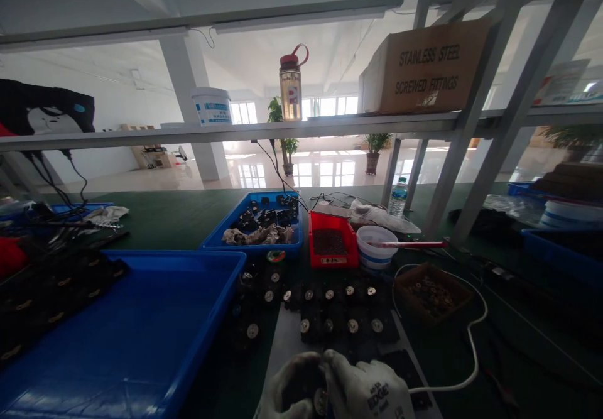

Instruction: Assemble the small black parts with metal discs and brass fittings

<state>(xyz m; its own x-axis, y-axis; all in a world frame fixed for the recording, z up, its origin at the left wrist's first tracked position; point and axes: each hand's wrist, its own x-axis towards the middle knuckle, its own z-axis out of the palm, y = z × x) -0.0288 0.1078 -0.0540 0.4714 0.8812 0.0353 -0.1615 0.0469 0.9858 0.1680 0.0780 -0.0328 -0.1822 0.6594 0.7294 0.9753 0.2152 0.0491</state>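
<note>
Both my hands wear white gloves and meet at the bottom edge of the view. My left hand (289, 384) and my right hand (370, 391) are closed together around a small black part with a round metal disc (319, 400). Just beyond them, rows of similar black parts with metal discs (339, 318) lie on a grey plate (282, 343) on the green bench.
A large blue tray (141, 331) sits at left. Farther back are a blue tray of black parts (258, 221), a red bin (330, 240), a white cup (374, 246), and a brown box of small pieces (431, 293). A white cable (475, 343) curves at right. Shelf overhead holds a bottle and carton.
</note>
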